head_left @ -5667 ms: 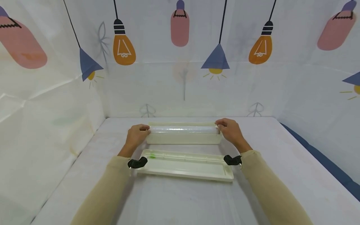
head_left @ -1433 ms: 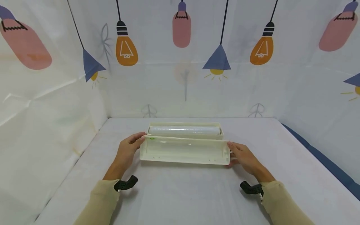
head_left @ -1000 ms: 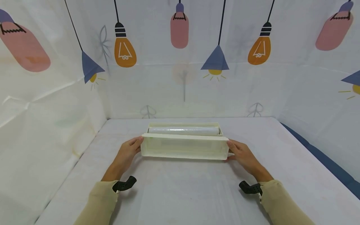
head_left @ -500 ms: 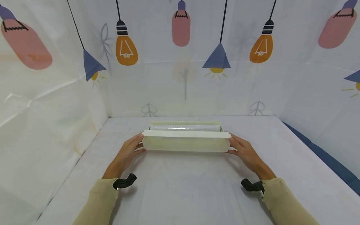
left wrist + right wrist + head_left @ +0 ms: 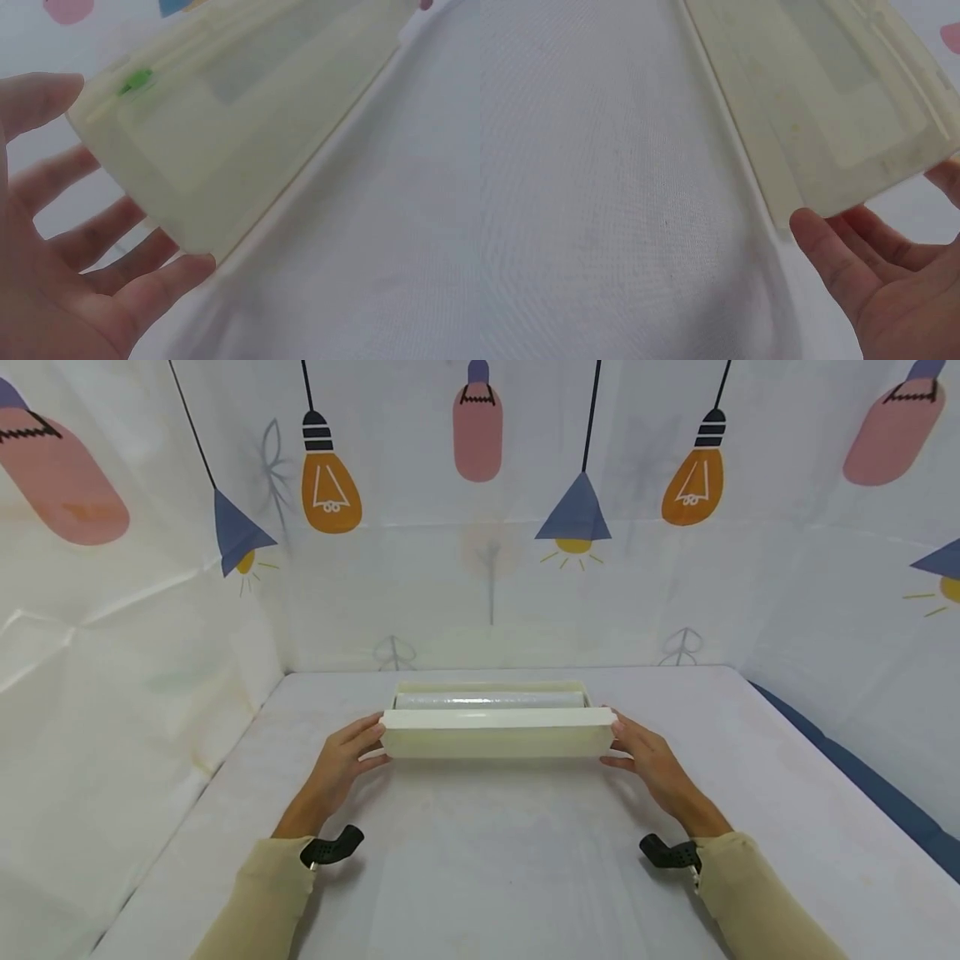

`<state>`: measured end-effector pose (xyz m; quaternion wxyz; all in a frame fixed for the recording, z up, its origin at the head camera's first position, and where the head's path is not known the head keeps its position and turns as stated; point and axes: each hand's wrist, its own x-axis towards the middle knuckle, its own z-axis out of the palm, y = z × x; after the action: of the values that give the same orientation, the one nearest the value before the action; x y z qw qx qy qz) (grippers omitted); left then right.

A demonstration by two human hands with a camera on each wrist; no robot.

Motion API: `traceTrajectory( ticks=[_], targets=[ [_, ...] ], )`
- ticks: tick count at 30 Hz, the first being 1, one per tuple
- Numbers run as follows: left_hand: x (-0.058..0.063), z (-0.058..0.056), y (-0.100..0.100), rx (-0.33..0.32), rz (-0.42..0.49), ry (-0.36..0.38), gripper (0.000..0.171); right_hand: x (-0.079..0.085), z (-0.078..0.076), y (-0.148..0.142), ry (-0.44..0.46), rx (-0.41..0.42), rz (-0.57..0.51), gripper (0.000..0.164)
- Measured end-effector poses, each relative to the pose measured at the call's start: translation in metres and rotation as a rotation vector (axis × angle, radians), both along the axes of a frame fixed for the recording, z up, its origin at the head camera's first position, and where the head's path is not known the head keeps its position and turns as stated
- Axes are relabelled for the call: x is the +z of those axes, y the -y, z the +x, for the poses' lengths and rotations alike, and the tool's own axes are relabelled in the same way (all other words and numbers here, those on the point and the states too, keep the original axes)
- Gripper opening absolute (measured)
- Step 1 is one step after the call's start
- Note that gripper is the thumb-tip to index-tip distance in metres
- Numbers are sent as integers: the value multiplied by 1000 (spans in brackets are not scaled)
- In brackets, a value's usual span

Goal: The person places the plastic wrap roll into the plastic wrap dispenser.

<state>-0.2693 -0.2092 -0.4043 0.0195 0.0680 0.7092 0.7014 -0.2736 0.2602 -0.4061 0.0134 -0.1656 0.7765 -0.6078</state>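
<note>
Clock positions are read from the lid (image 5: pixel 498 742), which is smooth cream plastic — semi-gloss along its top edge. At your 12 o'clock, the box (image 5: pixel 487 687) looks to be the same plastic; the roll (image 5: pixel 487 700) inside is glossy film. At 6 o'clock, your table covering (image 5: pixel 480 860) is matt, finely woven cloth. At 8 and 4 o'clock, your sleeves (image 5: pixel 258 893) are matt fabric; the wrist mounts (image 5: pixel 330 849) look like black plastic — dull-finished.
</note>
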Motion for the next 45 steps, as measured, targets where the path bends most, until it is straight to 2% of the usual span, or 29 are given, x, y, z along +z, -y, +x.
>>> traceTrajectory(
  ticks=[3,8,20,29,37,45],
  targets=[
    [1,1,-1,-3,9,-35,63,0,0,1,-8,-27,-3,64],
    [1,2,0,-4,31,-74,62,1,2,2,-31,-20,-7,61],
    [-2,-1,2,-47,47,-98,61,2,4,2,-122,-38,-47,57],
    [-1,-2,1,-52,27,-144,59,5,5,4,-130,-73,-35,55],
    [4,0,-4,-10,-26,-242,55,11,2,3,-145,-95,-55,54],
    [12,-3,-12,82,-77,-321,51,17,-1,2,-176,-112,-52,54]
  ],
)
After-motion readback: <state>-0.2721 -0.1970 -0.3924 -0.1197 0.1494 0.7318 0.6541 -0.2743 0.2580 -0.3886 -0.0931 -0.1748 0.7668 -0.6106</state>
